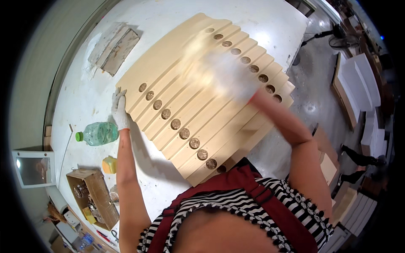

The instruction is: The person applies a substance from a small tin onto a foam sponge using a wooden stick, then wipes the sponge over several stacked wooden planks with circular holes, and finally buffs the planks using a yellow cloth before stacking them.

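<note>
A stack of pale wooden panels [198, 105], fanned out in steps, lies on the white worktable [84, 97]. Each panel has round holes near both ends. My left hand [120, 110], in a white glove, rests flat against the left edge of the stack. My right hand [228, 74], also gloved, is blurred by motion over the upper middle of the panels. A pale yellowish blur [196, 50] sits at its far side, and I cannot make out what it is.
A clear plastic bottle with a green cap [98, 133] lies left of my left arm. A yellow sponge [109, 165] and an open cardboard box of small parts [93, 196] sit nearer. A worn block [114, 47] lies at the far left. White boards [358, 80] are stacked on the floor at right.
</note>
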`<state>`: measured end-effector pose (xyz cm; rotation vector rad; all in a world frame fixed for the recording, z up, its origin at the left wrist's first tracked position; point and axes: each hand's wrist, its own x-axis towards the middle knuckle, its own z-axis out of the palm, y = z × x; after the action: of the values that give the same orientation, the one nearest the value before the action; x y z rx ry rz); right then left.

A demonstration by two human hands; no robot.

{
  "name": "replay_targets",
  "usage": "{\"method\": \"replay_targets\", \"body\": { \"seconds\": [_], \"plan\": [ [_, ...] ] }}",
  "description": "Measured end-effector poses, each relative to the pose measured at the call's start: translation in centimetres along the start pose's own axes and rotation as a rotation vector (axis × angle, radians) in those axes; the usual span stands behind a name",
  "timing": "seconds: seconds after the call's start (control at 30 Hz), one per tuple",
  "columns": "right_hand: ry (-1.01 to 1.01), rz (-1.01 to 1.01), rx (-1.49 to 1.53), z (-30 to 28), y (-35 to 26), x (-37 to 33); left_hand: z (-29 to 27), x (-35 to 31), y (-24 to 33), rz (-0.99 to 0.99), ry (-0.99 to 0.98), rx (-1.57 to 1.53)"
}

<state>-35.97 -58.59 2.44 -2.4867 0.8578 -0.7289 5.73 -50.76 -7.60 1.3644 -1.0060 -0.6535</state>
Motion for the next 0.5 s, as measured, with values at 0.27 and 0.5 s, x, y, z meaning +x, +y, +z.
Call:
{"method": "replay_targets", "body": {
  "seconds": [0.27,0.5],
  "plan": [
    [0.235,-0.101,-0.079,2.4,6.7,-4.4,6.3,-0.9,7.0,0.332,-0.591,1.014],
    [0.296,0.592,-0.314,-10.6,14.0,-6.2,6.9,-0.2,5.8,0.345,-0.632,1.026]
  ]
}}
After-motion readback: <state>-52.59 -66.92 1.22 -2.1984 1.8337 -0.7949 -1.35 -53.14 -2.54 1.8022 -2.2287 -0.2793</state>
